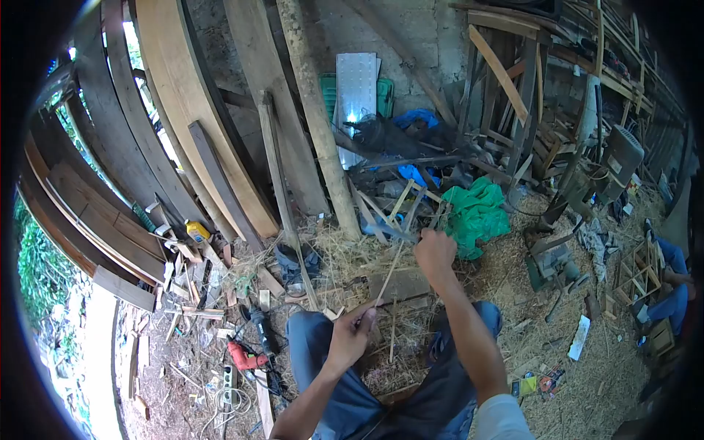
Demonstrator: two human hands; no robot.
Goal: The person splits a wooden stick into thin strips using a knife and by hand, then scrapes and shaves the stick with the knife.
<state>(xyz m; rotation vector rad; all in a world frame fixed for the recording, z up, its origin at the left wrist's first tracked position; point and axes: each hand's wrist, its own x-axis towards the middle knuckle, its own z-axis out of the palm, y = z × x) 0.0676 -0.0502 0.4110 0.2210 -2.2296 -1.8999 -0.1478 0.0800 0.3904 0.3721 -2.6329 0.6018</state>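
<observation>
The left hand (pixel 352 337) is closed, pinching the thin wooden strip (pixel 389 277), which rises from its fingertips towards one o'clock; the right hand (pixel 435 255) grips a knife (pixel 392 232), its blade pointing to ten o'clock

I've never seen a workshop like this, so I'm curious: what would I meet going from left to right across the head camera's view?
Green leaves → yellow bottle → red power tool → left hand → green plastic sheet → another person's blue-clad legs.
</observation>
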